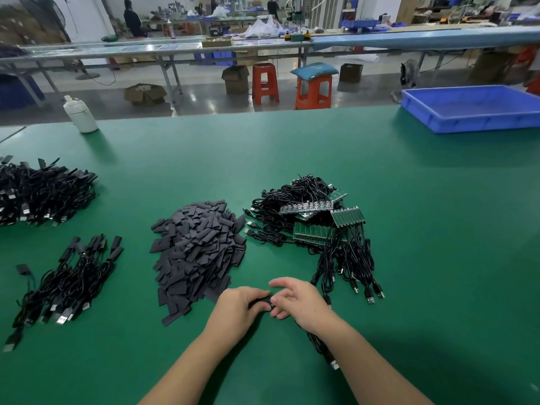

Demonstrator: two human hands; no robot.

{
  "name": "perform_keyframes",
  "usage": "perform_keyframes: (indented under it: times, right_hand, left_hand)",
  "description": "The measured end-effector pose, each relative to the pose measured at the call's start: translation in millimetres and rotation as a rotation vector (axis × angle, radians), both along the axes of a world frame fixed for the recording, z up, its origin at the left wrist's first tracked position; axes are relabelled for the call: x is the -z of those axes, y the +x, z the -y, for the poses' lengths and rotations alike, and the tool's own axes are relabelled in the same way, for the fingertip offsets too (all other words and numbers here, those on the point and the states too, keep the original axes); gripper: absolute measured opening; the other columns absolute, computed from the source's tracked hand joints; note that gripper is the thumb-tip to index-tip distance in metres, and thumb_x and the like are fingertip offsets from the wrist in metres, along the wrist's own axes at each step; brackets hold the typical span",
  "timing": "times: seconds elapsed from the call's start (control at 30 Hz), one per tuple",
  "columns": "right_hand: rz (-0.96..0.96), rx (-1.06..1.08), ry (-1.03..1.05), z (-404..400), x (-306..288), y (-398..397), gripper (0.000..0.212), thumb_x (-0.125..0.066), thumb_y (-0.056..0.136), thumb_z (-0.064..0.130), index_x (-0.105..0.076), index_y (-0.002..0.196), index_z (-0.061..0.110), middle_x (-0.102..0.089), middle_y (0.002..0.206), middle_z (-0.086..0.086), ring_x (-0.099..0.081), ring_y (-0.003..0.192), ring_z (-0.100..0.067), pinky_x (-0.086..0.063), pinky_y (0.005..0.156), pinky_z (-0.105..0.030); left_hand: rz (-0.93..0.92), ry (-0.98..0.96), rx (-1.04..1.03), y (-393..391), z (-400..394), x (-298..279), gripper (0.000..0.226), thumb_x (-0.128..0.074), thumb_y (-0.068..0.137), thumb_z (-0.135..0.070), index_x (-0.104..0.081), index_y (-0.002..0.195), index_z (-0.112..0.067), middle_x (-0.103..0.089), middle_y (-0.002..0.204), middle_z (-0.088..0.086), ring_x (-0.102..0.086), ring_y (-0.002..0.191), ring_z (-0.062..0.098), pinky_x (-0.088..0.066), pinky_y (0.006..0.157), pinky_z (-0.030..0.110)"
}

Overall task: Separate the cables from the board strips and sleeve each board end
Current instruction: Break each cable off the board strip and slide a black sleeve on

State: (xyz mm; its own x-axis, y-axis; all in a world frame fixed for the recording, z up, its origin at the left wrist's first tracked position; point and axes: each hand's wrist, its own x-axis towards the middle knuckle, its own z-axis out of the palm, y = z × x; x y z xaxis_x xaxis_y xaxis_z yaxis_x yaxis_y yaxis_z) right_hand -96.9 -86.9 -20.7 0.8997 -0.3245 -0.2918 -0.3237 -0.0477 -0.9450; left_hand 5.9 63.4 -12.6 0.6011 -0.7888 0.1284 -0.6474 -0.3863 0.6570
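- The black sleeve [261,303] between the two hands was mostly hidden — only a short dark stretch showed, and whether a board end sat inside it could not be told.
- The cable [320,344] ran under the right wrist toward the near edge of the green table [409,229], its plug showing beside the forearm; its upper end was covered by the hand.
- The left hand [238,305] lay knuckles-up near the middle of the near edge, fingers curled round the sleeve's left end.
- The right hand [298,302] met it from the right, thumb and lower fingers pinching the sleeve's other end, forefinger lifted and loosely bent above.
- The pile of loose sleeves [198,252] lay just left of the hands — touching neither.
- The green board strips [315,223], with cables tangled over and under them, lay beyond the right hand toward the table's middle.
- Two heaps of cables [61,279] sat by the left edge, the farther one cut off by the frame.
- A blue tray [467,118] stood at the far right corner, a white bottle [80,115] at the far left edge.
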Motion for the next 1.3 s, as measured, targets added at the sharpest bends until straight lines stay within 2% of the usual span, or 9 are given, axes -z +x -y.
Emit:
perform_keyframes:
  times: [0.1,0.2,0.33,0.47,0.63,0.77,0.9,1.07,1.3]
  right_hand:
    - [-0.013,-0.021,0.016,0.7,-3.0,-0.4,0.024,-0.059,0.098,0.007,-0.059,0.122,0.012,-0.072,0.085,-0.002,-0.072,0.08,-0.01,-0.057,0.073,-0.023]
    - [-0.036,-0.046,0.012,1.8,-6.3,-0.6,0.014,-0.058,0.099,0.01,-0.068,0.108,0.012,-0.073,0.09,-0.005,-0.072,0.083,-0.011,-0.058,0.074,-0.024]
    - [-0.048,-0.061,0.01,1.3,-10.1,0.3,0.016,-0.053,0.101,0.009,-0.069,0.103,0.008,-0.07,0.088,-0.005,-0.071,0.075,-0.013,-0.057,0.069,-0.024]
    - [-0.07,-0.074,-0.045,1.0,-8.6,1.0,0.017,-0.052,0.102,0.012,-0.069,0.105,0.011,-0.071,0.084,-0.001,-0.069,0.068,-0.01,-0.056,0.067,-0.022]
    - [-0.083,-0.107,-0.112,2.1,-6.1,1.5,0.023,-0.051,0.103,0.016,-0.07,0.091,0.02,-0.074,0.085,-0.002,-0.072,0.072,-0.014,-0.06,0.075,-0.029]
    - [-0.078,-0.114,-0.102,3.4,-5.2,2.1,0.022,-0.05,0.103,0.016,-0.071,0.101,0.022,-0.075,0.094,-0.001,-0.073,0.075,-0.016,-0.059,0.073,-0.028]
    - [-0.053,-0.066,-0.006,4.3,-4.6,0.9,0.025,-0.057,0.099,0.014,-0.062,0.123,0.012,-0.075,0.098,-0.001,-0.074,0.08,-0.018,-0.057,0.069,-0.024]
    - [-0.047,-0.044,0.005,2.3,-5.5,0.7,0.015,-0.056,0.1,0.012,-0.07,0.106,0.008,-0.075,0.092,-0.003,-0.074,0.077,-0.019,-0.057,0.068,-0.026]
    - [-0.05,-0.043,-0.021,-1.2,-10.7,0.2,0.023,-0.052,0.102,0.008,-0.07,0.089,0.013,-0.071,0.077,-0.001,-0.07,0.067,-0.015,-0.055,0.065,-0.024]
  left_hand:
    - [-0.034,-0.017,-0.013,2.2,-0.4,-3.5,0.017,-0.079,0.08,-0.019,-0.078,0.096,-0.025,-0.075,0.085,-0.012,-0.066,0.079,-0.001,-0.05,0.077,0.015]
    - [-0.093,-0.037,-0.046,5.6,-2.2,-5.6,0.017,-0.079,0.08,-0.018,-0.078,0.094,-0.027,-0.074,0.082,-0.02,-0.065,0.078,-0.006,-0.049,0.074,0.011]
    - [-0.069,-0.047,-0.031,6.1,-3.6,-6.8,0.015,-0.078,0.081,-0.018,-0.077,0.092,-0.028,-0.071,0.08,-0.025,-0.064,0.079,-0.008,-0.047,0.073,0.009]
    - [-0.019,-0.034,0.007,6.9,-5.6,-6.9,0.015,-0.077,0.083,-0.019,-0.078,0.095,-0.026,-0.072,0.085,-0.019,-0.064,0.081,-0.006,-0.046,0.075,0.008]
    - [0.074,-0.021,0.093,4.4,-0.3,-9.4,0.015,-0.073,0.085,-0.019,-0.077,0.099,-0.023,-0.073,0.087,-0.009,-0.064,0.08,0.003,-0.049,0.078,0.017]
    - [0.102,-0.002,0.085,3.7,5.3,-7.5,0.014,-0.07,0.087,-0.019,-0.076,0.1,-0.022,-0.071,0.088,-0.009,-0.063,0.082,0.005,-0.049,0.079,0.02]
    - [0.128,-0.014,0.046,9.5,6.2,-8.8,0.015,-0.07,0.088,-0.02,-0.075,0.102,-0.02,-0.071,0.092,-0.008,-0.064,0.084,0.007,-0.05,0.08,0.022]
    - [0.136,-0.017,0.031,12.0,1.6,-8.9,0.015,-0.072,0.086,-0.02,-0.075,0.101,-0.019,-0.072,0.091,-0.009,-0.063,0.083,0.005,-0.047,0.079,0.015]
    - [0.135,-0.008,0.081,8.2,4.0,-8.1,0.016,-0.07,0.088,-0.018,-0.075,0.103,-0.018,-0.071,0.094,-0.006,-0.065,0.085,0.007,-0.049,0.081,0.018]
